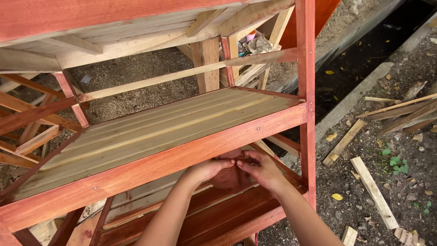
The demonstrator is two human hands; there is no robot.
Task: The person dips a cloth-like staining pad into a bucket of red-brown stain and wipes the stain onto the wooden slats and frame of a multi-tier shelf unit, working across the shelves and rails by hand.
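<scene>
A wooden shelf rack with red-stained rails and pale slat shelves fills the view. My left hand [207, 169] and my right hand [259, 168] meet just under the front rail [150, 166] of the middle shelf [159, 125]. Both hands pinch a reddish-brown sheet, probably sandpaper [230, 176], between them. The fingertips touch each other at the sheet's top edge, close to the rail's underside. Below the hands lies the lower shelf [218, 209], stained dark red.
A red upright post [307, 91] stands just right of my hands. Loose wood offcuts [374, 191] and planks [400, 111] lie on the dirt ground at right. A dark drain channel [364, 59] runs behind. More bare wooden frames [27, 123] stand at left.
</scene>
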